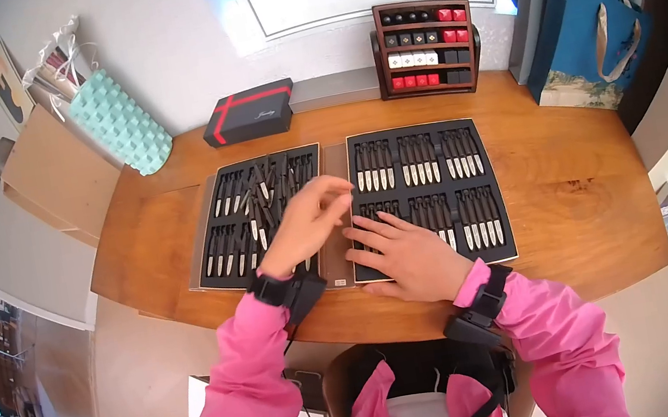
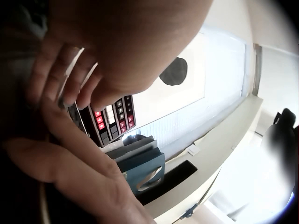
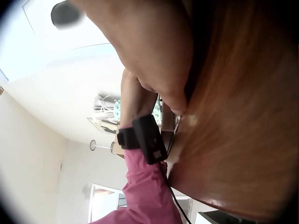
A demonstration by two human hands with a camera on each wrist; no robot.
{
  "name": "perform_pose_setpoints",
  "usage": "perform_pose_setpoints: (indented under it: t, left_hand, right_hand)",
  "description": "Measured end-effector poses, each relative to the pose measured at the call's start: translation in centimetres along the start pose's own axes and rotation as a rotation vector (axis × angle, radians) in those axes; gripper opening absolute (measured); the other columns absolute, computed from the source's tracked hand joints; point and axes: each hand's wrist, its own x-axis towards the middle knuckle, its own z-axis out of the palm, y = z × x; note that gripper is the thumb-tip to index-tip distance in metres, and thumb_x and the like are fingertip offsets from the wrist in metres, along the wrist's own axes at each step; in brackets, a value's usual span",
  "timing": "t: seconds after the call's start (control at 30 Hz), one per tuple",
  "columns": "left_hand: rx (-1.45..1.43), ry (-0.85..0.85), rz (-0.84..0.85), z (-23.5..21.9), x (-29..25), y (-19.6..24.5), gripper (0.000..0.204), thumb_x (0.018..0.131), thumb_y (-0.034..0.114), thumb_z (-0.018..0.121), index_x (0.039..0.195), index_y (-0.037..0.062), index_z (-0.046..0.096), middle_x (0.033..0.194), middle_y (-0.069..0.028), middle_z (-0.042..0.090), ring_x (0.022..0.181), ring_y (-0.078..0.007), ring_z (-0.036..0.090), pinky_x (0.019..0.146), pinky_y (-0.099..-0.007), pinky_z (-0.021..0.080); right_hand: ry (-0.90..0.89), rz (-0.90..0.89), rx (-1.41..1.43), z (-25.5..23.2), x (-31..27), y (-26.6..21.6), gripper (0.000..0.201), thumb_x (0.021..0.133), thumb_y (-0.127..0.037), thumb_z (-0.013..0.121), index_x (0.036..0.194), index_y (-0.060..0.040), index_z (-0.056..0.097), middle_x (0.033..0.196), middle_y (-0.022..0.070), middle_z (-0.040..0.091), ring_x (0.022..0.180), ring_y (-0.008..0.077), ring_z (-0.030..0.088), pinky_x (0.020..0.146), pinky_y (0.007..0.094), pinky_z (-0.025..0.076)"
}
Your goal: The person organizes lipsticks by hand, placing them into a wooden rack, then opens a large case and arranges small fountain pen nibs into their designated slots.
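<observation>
A hinged box lies open on the table, with slim dark sticks with silver tips in both halves. In its left tray (image 1: pixel 205 268) several sticks (image 1: pixel 263 192) lie jumbled across the slots. Its right tray (image 1: pixel 508 249) carries sticks (image 1: pixel 418 162) lined up in groups, silver tips toward the person. My left hand (image 1: pixel 306 223) hovers over the middle of the box, fingers bent and thumb close to the forefinger; I cannot tell whether it holds a stick. My right hand (image 1: pixel 414 261) rests, fingers spread, across the right tray's near left corner, hiding some sticks.
Behind the box lie a black gift box with a red ribbon (image 1: pixel 249 114) and a wooden rack of small cubes and balls (image 1: pixel 424 50). A blue paper bag (image 1: pixel 578 39) stands at the back right, a mint-green vase (image 1: pixel 117 120) at the back left. The wooden table (image 1: pixel 560 173) has a curved edge.
</observation>
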Motion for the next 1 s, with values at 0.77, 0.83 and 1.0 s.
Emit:
perform_pose_setpoints:
  t: [0.77,0.83,1.0]
  left_hand:
    - [-0.098,0.293,-0.170,2.1,-3.6,-2.3,0.059,0.103,0.034,0.056,0.150,0.0010,0.040,0.160,-0.0252,0.032,0.152,-0.0347,0.027,0.122,-0.0389,0.021]
    - [-0.097,0.300,-0.137,4.1,-2.3,-0.7,0.062,0.103,0.036,0.057,0.150,0.0002,0.040,0.163,-0.0253,0.026,0.153,-0.0349,0.023,0.123,-0.0390,0.020]
    - [-0.216,0.159,-0.098,6.2,0.0,1.3,0.066,0.102,0.035,0.057,0.153,-0.0005,0.033,0.167,-0.0244,0.014,0.156,-0.0332,0.014,0.124,-0.0396,0.015]
  right_hand:
    - [0.067,0.342,-0.049,-8.5,-13.3,2.1,0.035,0.080,-0.031,0.078,0.101,-0.0103,0.060,0.129,0.0113,0.059,0.134,0.0339,0.050,0.119,0.0540,0.032]
    - [0.052,0.359,-0.061,-9.9,-14.9,3.3,0.033,0.079,-0.030,0.078,0.100,-0.0109,0.060,0.129,0.0109,0.059,0.134,0.0339,0.050,0.119,0.0544,0.032]
    - [0.030,0.434,-0.040,-12.2,-17.7,6.1,0.032,0.075,-0.022,0.079,0.100,-0.0119,0.061,0.132,0.0103,0.059,0.135,0.0349,0.049,0.121,0.0552,0.029]
